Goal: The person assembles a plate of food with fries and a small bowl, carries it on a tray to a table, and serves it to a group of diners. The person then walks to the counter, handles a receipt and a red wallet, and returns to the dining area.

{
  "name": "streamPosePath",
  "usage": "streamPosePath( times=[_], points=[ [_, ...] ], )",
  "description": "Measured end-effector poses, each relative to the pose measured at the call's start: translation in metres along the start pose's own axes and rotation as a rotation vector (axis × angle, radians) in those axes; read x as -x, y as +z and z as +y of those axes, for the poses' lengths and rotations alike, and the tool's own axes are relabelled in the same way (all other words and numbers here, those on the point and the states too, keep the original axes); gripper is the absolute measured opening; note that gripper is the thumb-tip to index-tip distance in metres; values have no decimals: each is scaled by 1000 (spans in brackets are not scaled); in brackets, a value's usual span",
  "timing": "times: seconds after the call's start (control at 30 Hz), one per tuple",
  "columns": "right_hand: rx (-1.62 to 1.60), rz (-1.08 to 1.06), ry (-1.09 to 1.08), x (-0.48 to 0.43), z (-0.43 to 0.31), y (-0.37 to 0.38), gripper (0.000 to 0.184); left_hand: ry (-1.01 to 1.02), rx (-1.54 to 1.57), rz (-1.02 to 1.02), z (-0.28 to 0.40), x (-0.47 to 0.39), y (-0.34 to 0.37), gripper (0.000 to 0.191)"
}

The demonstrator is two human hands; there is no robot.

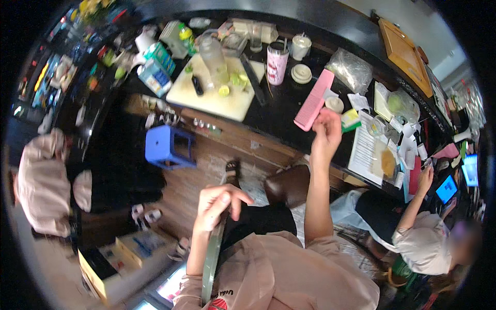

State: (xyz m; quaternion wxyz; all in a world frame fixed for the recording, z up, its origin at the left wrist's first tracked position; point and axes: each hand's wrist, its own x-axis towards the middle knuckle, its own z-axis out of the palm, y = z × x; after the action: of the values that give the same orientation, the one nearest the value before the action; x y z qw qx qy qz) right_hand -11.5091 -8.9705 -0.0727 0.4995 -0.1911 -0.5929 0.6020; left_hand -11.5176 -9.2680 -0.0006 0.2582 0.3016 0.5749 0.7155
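My left hand [223, 203] is low in front of my body, its fingers bent over the upper end of a thin, curved grey-green rim [211, 259], perhaps a round tray seen edge-on. Raised over the counter's front edge, my right hand [327, 126] has curled fingers at the spine of a pink comb [316, 99], whose teeth face left. Just beyond that hand are a round white lid [334, 104] and a green and yellow packet [350, 119]. Farther left, a pink tumbler [277, 64] stands beside a cutting board [209, 102] that bears cut limes, a cloudy pitcher [213, 60] and a black-handled tool [197, 85].
Papers [364, 155], plastic bags [350, 69] and small items crowd the counter's right side. A co-worker [422, 240] is at the right with an arm over the counter; another person [44, 186] is at the far left. A blue stool [166, 147] and an open box [124, 259] are on the floor.
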Motion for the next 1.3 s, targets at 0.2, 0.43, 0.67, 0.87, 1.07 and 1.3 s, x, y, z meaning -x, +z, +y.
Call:
streamPosePath(
  times=[0.2,0.43,0.67,0.87,1.07,1.3],
  points=[
    [654,76,-244,-134,108,136,85,-12,-8,-107,32,-108,-116,58],
    [679,181,-156,-175,173,173,84,-54,74,8,39,-139,-216,58],
    [410,-163,0,-180,157,168,79,25,52,155,49,-135,-269,56],
    [280,-114,12,-165,173,165,79,31,37,198,48,-131,-286,56],
    [371,-131,118,-143,223,133,90,-3,31,167,45,-142,-283,57],
    [281,561,-262,-65,70,144,70,-51,-56,79,24,-173,-268,64]
  ],
)
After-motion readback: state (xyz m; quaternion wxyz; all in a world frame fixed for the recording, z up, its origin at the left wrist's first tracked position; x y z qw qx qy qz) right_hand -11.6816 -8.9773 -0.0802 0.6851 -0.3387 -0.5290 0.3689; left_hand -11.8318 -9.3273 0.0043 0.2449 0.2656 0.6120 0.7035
